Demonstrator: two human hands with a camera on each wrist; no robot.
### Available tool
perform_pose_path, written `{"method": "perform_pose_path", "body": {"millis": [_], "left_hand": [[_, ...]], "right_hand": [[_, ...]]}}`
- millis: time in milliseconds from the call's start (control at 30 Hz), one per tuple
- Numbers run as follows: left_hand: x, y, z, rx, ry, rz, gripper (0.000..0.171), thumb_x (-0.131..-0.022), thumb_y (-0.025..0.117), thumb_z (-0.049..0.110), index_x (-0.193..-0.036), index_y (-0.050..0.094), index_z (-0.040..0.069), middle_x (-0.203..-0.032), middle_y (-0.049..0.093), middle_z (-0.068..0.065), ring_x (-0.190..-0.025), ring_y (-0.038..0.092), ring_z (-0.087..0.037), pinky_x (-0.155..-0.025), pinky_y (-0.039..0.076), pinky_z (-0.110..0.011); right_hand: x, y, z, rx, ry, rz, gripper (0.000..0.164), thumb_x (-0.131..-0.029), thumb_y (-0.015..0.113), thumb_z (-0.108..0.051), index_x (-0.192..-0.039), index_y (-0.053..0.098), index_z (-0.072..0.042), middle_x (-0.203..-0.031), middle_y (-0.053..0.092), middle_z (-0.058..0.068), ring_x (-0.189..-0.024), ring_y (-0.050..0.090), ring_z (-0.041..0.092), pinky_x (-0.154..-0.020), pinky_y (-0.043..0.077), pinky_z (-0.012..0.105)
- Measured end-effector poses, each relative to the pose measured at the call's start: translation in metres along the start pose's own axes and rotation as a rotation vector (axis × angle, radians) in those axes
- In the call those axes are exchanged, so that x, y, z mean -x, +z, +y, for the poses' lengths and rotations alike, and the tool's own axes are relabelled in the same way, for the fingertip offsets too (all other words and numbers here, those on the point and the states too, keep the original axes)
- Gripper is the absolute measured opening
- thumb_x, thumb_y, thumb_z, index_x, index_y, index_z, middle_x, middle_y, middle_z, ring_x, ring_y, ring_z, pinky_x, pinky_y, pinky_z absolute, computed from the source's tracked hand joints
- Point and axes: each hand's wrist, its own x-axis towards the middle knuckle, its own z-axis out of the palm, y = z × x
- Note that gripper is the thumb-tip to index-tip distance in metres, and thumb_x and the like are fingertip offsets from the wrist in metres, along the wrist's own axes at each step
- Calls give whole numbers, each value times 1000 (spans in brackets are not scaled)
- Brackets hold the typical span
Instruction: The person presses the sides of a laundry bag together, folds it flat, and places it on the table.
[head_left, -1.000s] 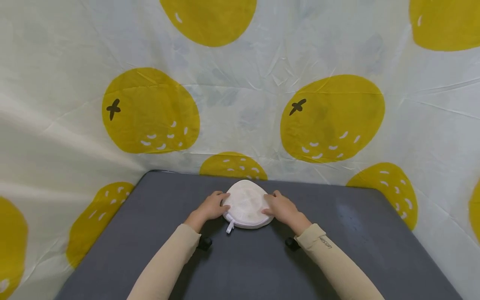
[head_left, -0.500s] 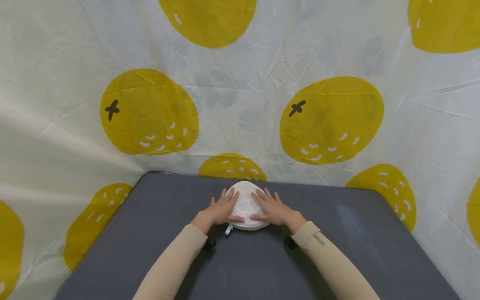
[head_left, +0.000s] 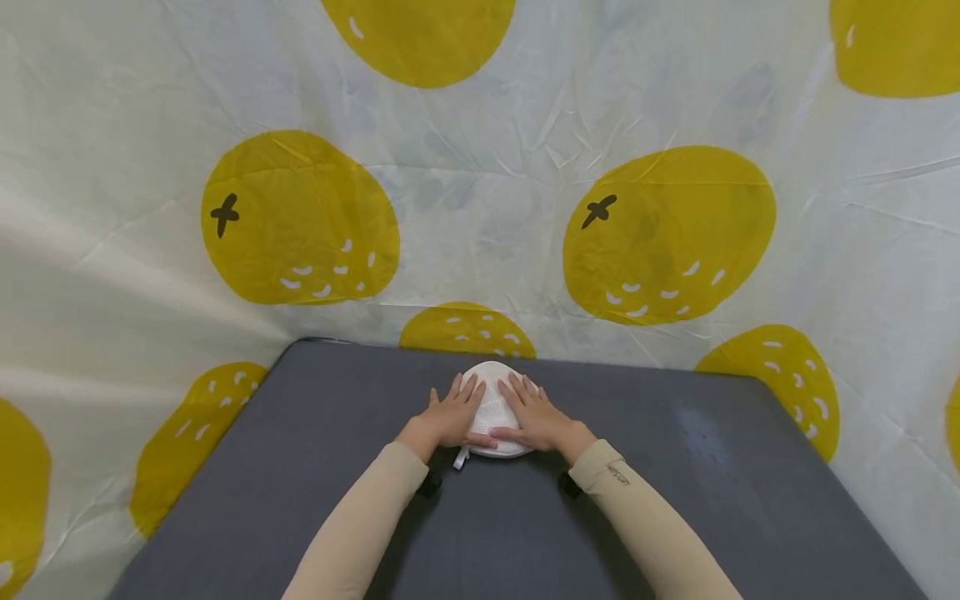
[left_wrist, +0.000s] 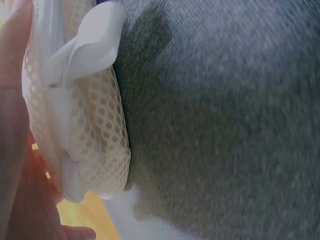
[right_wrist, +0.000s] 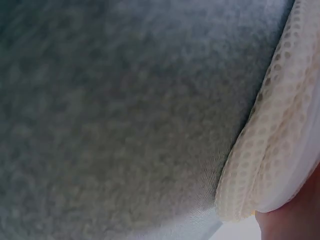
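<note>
A white mesh laundry bag [head_left: 492, 414], rounded and zipped along its edge, lies on the grey table. Both hands rest on top of it with fingers spread and fairly straight. My left hand [head_left: 450, 418] covers its left side, and my right hand [head_left: 537, 421] its right side; the two thumbs come close together near the front. A white zipper pull [head_left: 461, 457] sticks out at the front left. Up close in the left wrist view, the zipper pull [left_wrist: 97, 42] hangs by the holed mesh side. In the right wrist view, the mesh edge [right_wrist: 265, 145] stands beside the fabric-like surface.
The grey table [head_left: 675, 492] reaches back to a white curtain [head_left: 480, 225] printed with large yellow fruits. That curtain also runs along the left and right sides. Dark wrist cameras sit under both cuffs.
The hands have gone from gripping the bag's two sides to lying spread on its top, then moved slightly closer together. The bag has stayed in about the same place.
</note>
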Motion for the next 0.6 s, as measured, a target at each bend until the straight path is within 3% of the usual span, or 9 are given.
{"method": "perform_pose_path", "body": {"millis": [133,367,600], "left_hand": [[-3,2,2,-8,-28,-29,112,-89,61,72,-166,8,10,-172,0,-11,-156,-3,-36,-115,14,-73],[-3,1,6,-48,-61,-60,111,-89,63,71,-165,12,8,-172,4,-11,-156,0,-36,-114,14,-73],[-5,2,10,-48,-78,-81,111,-89,63,71,-165,12,8,-172,4,-11,-156,-1,-34,-114,15,-73]], "right_hand": [[-5,6,4,-36,25,-5,97,-99,51,-66,-162,19,0,-167,7,27,-152,6,49,-118,9,68],[-14,22,10,9,97,-31,101,-98,50,-68,-164,11,-4,-170,2,19,-154,0,43,-120,7,64],[-12,18,6,-2,147,-60,102,-96,52,-70,-164,14,-4,-170,3,18,-155,0,40,-120,7,63]]}}
